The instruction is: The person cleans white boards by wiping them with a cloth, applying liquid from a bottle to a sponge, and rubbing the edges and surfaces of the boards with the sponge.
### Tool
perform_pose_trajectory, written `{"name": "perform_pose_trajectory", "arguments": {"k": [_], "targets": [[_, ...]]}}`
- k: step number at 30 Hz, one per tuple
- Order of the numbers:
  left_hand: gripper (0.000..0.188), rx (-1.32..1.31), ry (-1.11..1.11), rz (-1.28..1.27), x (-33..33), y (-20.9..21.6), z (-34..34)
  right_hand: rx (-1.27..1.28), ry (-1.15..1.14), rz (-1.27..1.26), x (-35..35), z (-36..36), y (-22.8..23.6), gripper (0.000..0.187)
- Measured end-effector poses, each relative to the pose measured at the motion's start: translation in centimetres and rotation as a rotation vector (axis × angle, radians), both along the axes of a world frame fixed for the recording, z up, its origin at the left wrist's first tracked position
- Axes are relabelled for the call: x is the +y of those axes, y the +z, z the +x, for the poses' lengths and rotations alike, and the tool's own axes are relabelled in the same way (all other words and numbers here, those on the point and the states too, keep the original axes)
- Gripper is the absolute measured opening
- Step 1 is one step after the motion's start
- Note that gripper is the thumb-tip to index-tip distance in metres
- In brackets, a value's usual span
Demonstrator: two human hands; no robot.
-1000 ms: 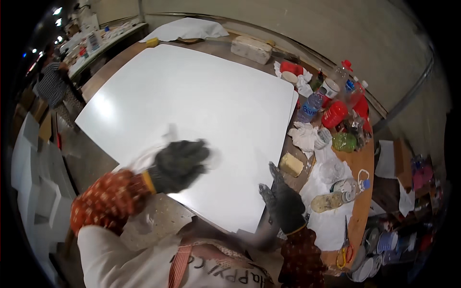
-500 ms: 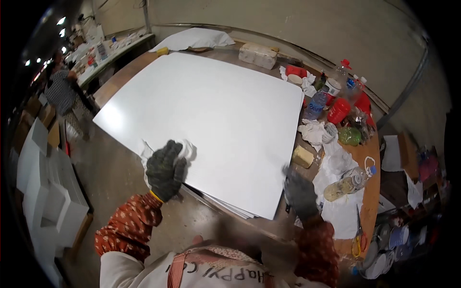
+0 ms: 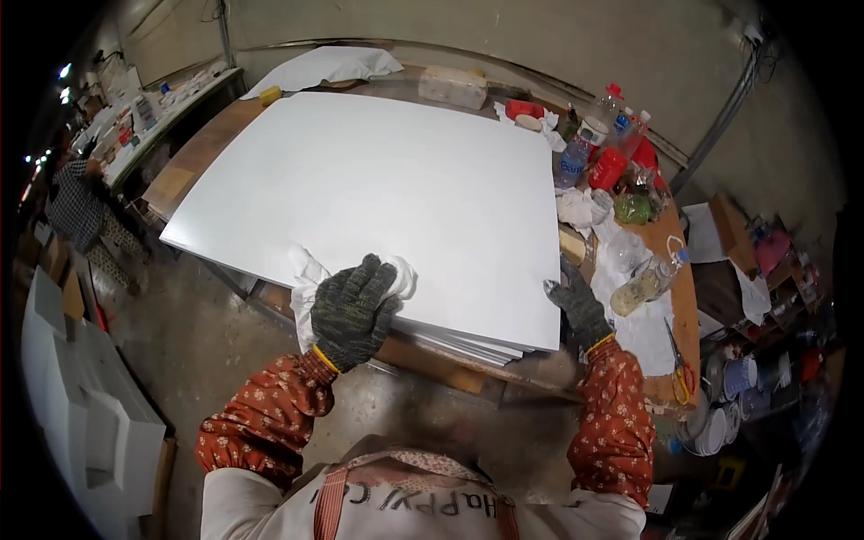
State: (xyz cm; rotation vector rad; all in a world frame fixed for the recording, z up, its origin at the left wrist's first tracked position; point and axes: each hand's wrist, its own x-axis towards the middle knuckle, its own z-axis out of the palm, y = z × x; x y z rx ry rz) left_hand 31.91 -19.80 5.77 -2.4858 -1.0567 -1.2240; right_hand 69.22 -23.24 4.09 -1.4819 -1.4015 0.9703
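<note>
A large glossy white panel point(image 3: 378, 189) lies on top of a stack of similar sheets whose edges show at the near side. My left hand point(image 3: 354, 315), in a dark knitted glove, presses a crumpled white cloth point(image 3: 309, 274) onto the panel near its front edge. Part of the cloth hangs over that edge, and more of it shows beyond my fingers. At the panel's right edge is my right hand point(image 3: 583, 309), gloved the same way, thumb apart from the fingers and touching the edge. It holds nothing that I can see.
Along the table's right side stand bottles, a red container point(image 3: 607, 168), crumpled paper, a yellowish block point(image 3: 572, 243), a bottle lying down point(image 3: 641, 286) and scissors point(image 3: 679, 369). White moulded pieces point(image 3: 108, 405) stand at the left. A person point(image 3: 85, 207) is beside another table.
My left hand has slid the cloth rightward along the panel's front edge. My right hand, blurred before, has come up against the right edge. The whole view has shifted a little.
</note>
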Motion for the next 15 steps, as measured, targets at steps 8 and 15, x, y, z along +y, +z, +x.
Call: {"name": "perform_pose_trajectory", "arguments": {"k": [8, 15], "targets": [[0.040, 0.004, -0.040, 0.062, -0.8, -1.6, -1.9, -0.250, -0.075, 0.037, -5.9, -1.7, -2.9, 0.060], [0.035, 0.036, -0.167, 0.062, 2.8, -2.6, -6.9, 0.020, -0.260, -0.158, -13.2, -11.7, -1.9, 0.020]]}}
